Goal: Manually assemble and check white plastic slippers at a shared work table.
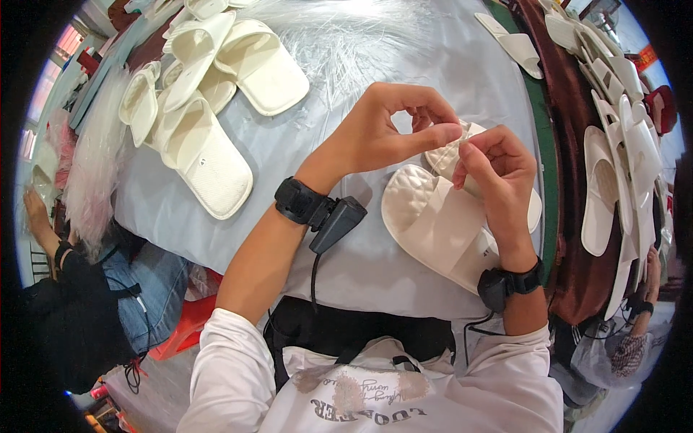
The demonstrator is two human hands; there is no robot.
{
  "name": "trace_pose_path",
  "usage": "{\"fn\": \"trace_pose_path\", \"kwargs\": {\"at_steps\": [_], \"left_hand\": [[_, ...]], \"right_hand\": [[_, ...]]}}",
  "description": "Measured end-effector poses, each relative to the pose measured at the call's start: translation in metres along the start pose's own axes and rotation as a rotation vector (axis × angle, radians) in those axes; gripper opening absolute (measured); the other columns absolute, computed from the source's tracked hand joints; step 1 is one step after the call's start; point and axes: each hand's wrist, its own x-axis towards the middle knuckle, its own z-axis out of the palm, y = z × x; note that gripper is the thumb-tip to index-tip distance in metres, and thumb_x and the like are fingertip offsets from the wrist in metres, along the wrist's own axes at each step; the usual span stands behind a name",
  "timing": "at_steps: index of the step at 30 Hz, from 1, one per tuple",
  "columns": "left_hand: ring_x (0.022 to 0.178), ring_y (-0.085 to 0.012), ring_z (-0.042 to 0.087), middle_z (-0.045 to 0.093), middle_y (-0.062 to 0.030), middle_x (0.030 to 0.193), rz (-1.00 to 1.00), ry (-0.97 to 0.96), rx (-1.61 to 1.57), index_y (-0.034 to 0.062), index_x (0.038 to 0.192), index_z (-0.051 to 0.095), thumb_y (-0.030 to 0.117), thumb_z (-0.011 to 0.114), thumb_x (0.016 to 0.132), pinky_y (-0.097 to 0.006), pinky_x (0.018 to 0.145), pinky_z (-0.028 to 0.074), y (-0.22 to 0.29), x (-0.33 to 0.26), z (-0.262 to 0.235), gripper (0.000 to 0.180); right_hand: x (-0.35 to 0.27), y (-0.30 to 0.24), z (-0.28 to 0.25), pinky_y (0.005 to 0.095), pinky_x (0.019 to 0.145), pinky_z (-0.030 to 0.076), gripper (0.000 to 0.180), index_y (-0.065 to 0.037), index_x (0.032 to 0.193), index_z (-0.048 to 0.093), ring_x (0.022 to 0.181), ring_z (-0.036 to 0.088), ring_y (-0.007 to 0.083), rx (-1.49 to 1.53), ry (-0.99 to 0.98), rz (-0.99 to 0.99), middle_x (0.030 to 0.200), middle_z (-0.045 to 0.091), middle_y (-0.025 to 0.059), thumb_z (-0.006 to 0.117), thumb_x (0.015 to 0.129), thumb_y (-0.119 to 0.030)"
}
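Observation:
My left hand [401, 130] is closed in a pinch above the table, thumb against fingertips. Close beside it, my right hand [499, 169] is also curled, its thumb near the bent fingers. Anything thin between the fingertips is too small to make out. Under my hands lies a white open-toe slipper [433, 227] with a quilted footbed and a wide strap. A second white slipper [441, 159] lies beyond it, partly hidden by my hands.
Cream slippers [214, 180] are heaped at the left. Long clear plastic strands [339, 50] spread over the grey-covered table [346, 274] at the far middle. White slippers [599, 191] lie stacked on the right. Another person's arm [40, 224] shows at the left.

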Motion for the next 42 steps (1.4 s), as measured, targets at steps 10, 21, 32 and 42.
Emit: {"fn": "trace_pose_path", "kwargs": {"at_steps": [10, 21, 32, 42], "left_hand": [[0.076, -0.0079, 0.06, 0.068, -0.0001, 0.08, -0.009, -0.009, 0.013, 0.0029, 0.093, 0.073, 0.01, 0.073, 0.09, -0.025, 0.071, 0.049, 0.003, -0.001, -0.004, 0.008], [0.078, -0.0086, 0.061, 0.069, -0.0005, 0.085, -0.017, -0.02, 0.049, 0.0035, 0.097, 0.072, 0.016, 0.075, 0.092, -0.026, 0.075, 0.051, -0.002, 0.0, -0.002, 0.014], [0.076, -0.0103, 0.064, 0.07, -0.0028, 0.08, -0.034, -0.03, 0.086, 0.0026, 0.092, 0.073, 0.012, 0.076, 0.089, -0.027, 0.072, 0.051, 0.0, -0.003, -0.003, 0.01], [0.077, -0.0097, 0.064, 0.069, -0.0022, 0.079, -0.069, -0.014, 0.011, 0.0025, 0.093, 0.073, 0.017, 0.076, 0.09, -0.027, 0.072, 0.051, -0.003, -0.001, -0.004, 0.015]], "right_hand": [[-0.001, -0.001, 0.009, 0.0229, 0.062, 0.053, 0.01, 0.003, 0.103, 0.064, 0.073, 0.067, 0.0102, -0.072, 0.01, -0.037, 0.083, 0.069, 0.0062, 0.067, 0.096, -0.005], [-0.001, 0.004, 0.004, 0.0241, 0.065, 0.057, 0.014, 0.001, 0.111, 0.062, 0.087, 0.071, 0.014, -0.099, 0.002, -0.09, 0.1, 0.069, 0.0081, 0.064, 0.099, -0.008], [-0.001, 0.009, 0.002, 0.0254, 0.07, 0.059, 0.019, 0.002, 0.114, 0.06, 0.097, 0.07, 0.0153, -0.157, -0.025, -0.063, 0.105, 0.068, 0.0081, 0.067, 0.097, -0.005], [0.001, 0.011, 0.001, 0.0239, 0.067, 0.057, 0.022, 0.0, 0.114, 0.058, 0.095, 0.063, 0.011, -0.08, 0.041, -0.226, 0.107, 0.064, 0.0071, 0.068, 0.095, -0.002]]}}
